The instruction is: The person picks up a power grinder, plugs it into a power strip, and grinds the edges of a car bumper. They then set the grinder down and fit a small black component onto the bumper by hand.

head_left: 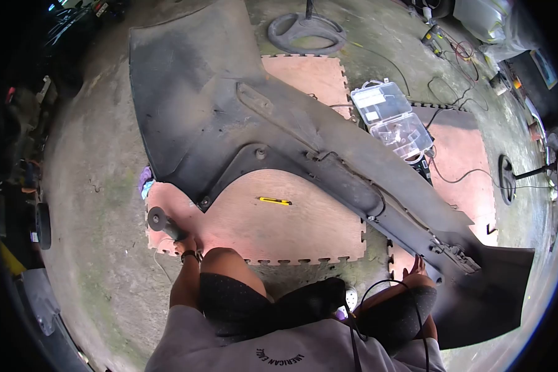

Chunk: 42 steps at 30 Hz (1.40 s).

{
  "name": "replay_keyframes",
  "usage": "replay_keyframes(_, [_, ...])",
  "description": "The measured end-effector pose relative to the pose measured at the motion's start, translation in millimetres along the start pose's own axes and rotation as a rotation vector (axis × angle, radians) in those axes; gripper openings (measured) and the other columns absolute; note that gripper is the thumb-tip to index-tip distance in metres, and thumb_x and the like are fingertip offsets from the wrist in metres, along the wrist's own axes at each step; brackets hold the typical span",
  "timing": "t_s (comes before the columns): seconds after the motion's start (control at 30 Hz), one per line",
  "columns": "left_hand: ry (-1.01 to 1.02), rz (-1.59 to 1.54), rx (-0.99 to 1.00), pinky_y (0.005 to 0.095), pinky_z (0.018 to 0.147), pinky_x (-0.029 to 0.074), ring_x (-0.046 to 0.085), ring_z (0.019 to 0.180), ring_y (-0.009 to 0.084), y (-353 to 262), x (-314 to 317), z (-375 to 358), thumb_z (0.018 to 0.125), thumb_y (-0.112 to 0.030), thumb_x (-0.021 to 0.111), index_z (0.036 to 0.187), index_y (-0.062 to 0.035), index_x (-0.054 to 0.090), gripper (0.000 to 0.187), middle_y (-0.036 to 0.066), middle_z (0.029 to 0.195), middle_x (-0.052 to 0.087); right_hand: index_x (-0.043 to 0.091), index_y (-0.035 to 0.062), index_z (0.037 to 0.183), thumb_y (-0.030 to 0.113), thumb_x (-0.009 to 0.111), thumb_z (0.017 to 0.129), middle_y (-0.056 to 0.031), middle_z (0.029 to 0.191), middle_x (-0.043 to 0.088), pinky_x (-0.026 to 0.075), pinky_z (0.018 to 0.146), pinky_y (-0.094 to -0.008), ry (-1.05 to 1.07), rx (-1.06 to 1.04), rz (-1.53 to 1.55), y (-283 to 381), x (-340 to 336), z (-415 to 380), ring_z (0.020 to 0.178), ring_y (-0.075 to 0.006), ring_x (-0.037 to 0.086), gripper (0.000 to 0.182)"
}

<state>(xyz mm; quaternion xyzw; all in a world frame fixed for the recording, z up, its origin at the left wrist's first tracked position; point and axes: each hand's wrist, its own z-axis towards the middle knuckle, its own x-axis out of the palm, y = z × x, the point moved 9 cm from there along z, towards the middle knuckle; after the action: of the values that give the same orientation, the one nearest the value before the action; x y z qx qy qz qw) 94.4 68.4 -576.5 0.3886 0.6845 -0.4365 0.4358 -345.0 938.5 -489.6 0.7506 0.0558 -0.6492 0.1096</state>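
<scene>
My left hand (185, 245) is closed around the body of an angle grinder (169, 227), low at the left edge of the pink mat. The grinder's round disc faces up. My right hand (418, 267) rests against the near edge of a large dark car bumper cover (211, 118), its fingers stretched out along the plastic. Dusty and grey, the bumper cover lies diagonally from upper left to lower right. A yellow utility knife (274, 201) lies on the foam mat (316, 229) inside the cover's curve.
A clear plastic organizer case (394, 118) stands open beyond the bumper cover. Cables (459, 177) run over the floor at right. Round stand bases (307, 33) sit at the back and right. A black cord (384, 282) hangs near my right leg.
</scene>
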Motion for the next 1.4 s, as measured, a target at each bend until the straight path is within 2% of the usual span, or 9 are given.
replay_keyframes(0.1, [-0.014, -0.037, 0.012, 0.0521, 0.111, 0.041, 0.044, 0.137, 0.0416, -8, -27, -37, 0.072, -0.046, 0.083, 0.139, 0.0070, 0.038, 0.097, 0.033, 0.141, 0.047, 0.047, 0.0054, 0.143, 0.022, 0.078, 0.079, -0.0222, 0.131, 0.061, 0.046, 0.104, -0.0504, -0.044, -0.011, -0.021, 9, 4, 1, 0.125, -0.0411, 0.055, 0.073])
replay_keyframes(0.2, [-0.433, -0.069, 0.591, 0.0559, 0.114, 0.036, 0.039, 0.143, 0.0412, -42, -66, -71, 0.077, -0.038, 0.079, 0.148, -0.0031, 0.041, 0.088, 0.019, 0.156, 0.041, 0.047, 0.0047, 0.143, 0.022, 0.078, 0.079, -0.0224, 0.131, 0.060, 0.045, 0.105, -0.0504, -0.078, -0.030, -0.042, 19, 5, 3, 0.126, -0.0413, 0.055, 0.073])
replay_keyframes(0.33, [-0.209, 0.029, 1.190, 0.0572, 0.113, 0.035, 0.037, 0.144, 0.0389, -107, -53, -123, 0.077, -0.027, 0.082, 0.147, -0.0056, 0.042, 0.084, 0.019, 0.153, 0.044, 0.047, 0.0041, 0.143, 0.022, 0.078, 0.079, -0.0227, 0.132, 0.059, 0.044, 0.106, -0.0504, -0.143, -0.075, -0.079, 36, -3, 13, 0.127, -0.0414, 0.054, 0.073])
replay_keyframes(0.43, [-0.045, 0.238, 1.166, 0.0552, 0.115, 0.034, 0.037, 0.144, 0.0380, -163, -40, -141, 0.076, -0.027, 0.083, 0.148, -0.0061, 0.042, 0.085, 0.017, 0.153, 0.044, 0.041, 0.0043, 0.150, 0.024, 0.080, 0.078, -0.0234, 0.151, 0.045, 0.035, 0.116, -0.0525, -0.026, 0.025, 0.040, 22, 38, 29, 0.141, -0.0421, 0.040, 0.084])
replay_keyframes(0.77, [0.040, 0.690, 1.240, 0.0611, 0.119, 0.025, 0.039, 0.144, 0.0342, -252, 26, -134, 0.079, -0.030, 0.082, 0.159, -0.0064, 0.024, 0.102, 0.015, 0.152, 0.048, 0.052, 0.0032, 0.135, 0.017, 0.074, 0.079, -0.0181, 0.122, 0.059, 0.046, 0.100, -0.0513, -0.028, -0.116, -0.128, 2, 81, 59, 0.115, -0.0376, 0.057, 0.061])
replay_keyframes(0.83, [0.073, 0.681, 1.187, 0.0612, 0.118, 0.027, 0.054, 0.131, 0.0338, -253, 32, -130, 0.084, -0.025, 0.076, 0.157, -0.0065, 0.028, 0.089, 0.015, 0.140, 0.058, 0.057, 0.0305, 0.131, 0.016, 0.052, 0.090, -0.0140, 0.121, 0.063, 0.057, 0.078, -0.0533, -0.060, -0.154, -0.179, -16, 104, 61, 0.096, -0.0404, 0.066, 0.044])
replay_keyframes(1.07, [-0.054, 0.704, 1.268, 0.0623, 0.117, 0.028, 0.065, 0.114, 0.0326, -257, 42, -107, 0.085, -0.005, 0.063, 0.114, -0.0060, 0.055, 0.030, 0.017, 0.112, 0.069, 0.056, 0.0070, 0.117, 0.009, 0.058, 0.082, -0.0201, 0.107, 0.062, 0.053, 0.080, -0.0533, 0.118, -0.065, -0.062, 5, 70, 74, 0.099, -0.0428, 0.062, 0.035])
replay_keyframes(1.3, [-0.064, 0.686, 1.235, 0.0626, 0.116, 0.028, 0.063, 0.114, 0.0353, -267, 25, -115, 0.081, -0.009, 0.069, 0.116, -0.0063, 0.054, 0.039, 0.016, 0.115, 0.068, 0.055, 0.0052, 0.118, 0.017, 0.071, 0.081, -0.0182, 0.107, 0.062, 0.053, 0.084, -0.0510, 0.148, -0.035, -0.104, 2, 71, 40, 0.103, -0.0428, 0.061, 0.042])
replay_keyframes(1.4, [-0.019, 0.677, 1.284, 0.0568, 0.106, 0.043, 0.065, 0.110, 0.0377, -268, 38, -111, 0.076, -0.016, 0.074, 0.118, -0.0083, 0.054, 0.047, 0.019, 0.116, 0.066, 0.055, 0.0039, 0.120, 0.015, 0.071, 0.079, -0.0179, 0.112, 0.061, 0.053, 0.088, -0.0502, 0.075, -0.121, -0.065, -14, 111, 40, 0.107, -0.0438, 0.059, 0.046])
